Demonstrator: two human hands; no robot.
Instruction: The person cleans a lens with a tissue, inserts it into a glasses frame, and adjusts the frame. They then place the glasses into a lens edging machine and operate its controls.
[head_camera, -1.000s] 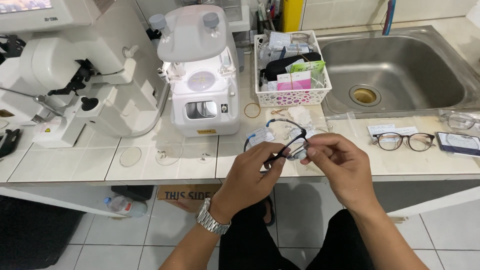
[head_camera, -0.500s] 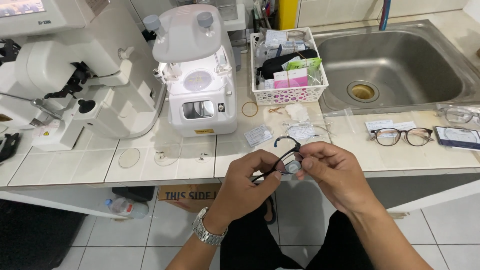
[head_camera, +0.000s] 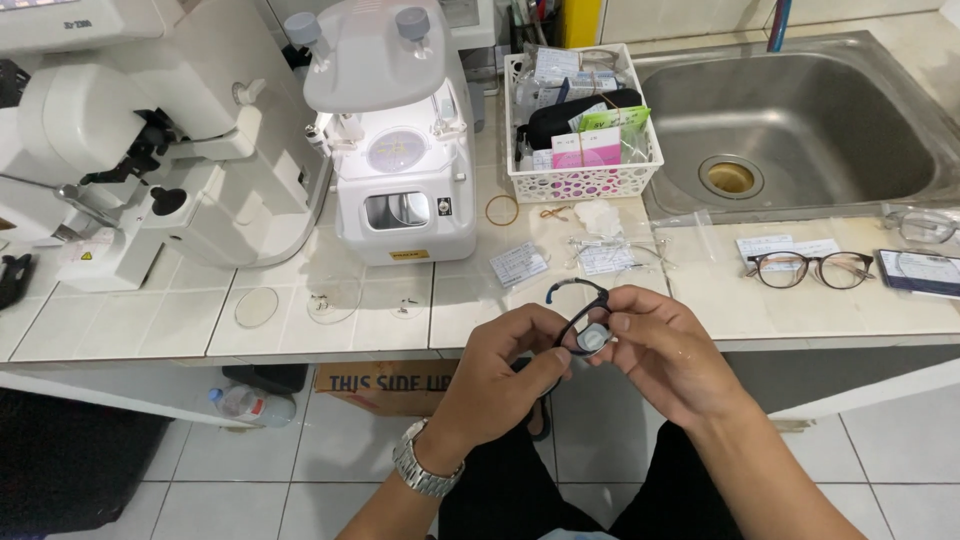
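Both my hands hold a dark eyeglass frame (head_camera: 573, 300) just in front of the tiled counter's edge. My left hand (head_camera: 505, 375), with a metal wristwatch on the wrist, grips the frame from the left and below. My right hand (head_camera: 668, 350) pinches the rim from the right, thumb and fingertips pressing on a lens (head_camera: 590, 338) seated in it. The frame's far part arcs up above my fingers.
On the white tiled counter (head_camera: 340, 330) stand a white lens machine (head_camera: 400, 140), a larger white instrument (head_camera: 130, 150), and a white basket (head_camera: 580, 185) of packets. Loose lenses (head_camera: 257, 307), paper slips, other glasses (head_camera: 808, 268) and a steel sink (head_camera: 800, 120) lie right.
The frame and both hands have come down and toward me, from over the counter to below its edge. My fingers have closed in on the lens.
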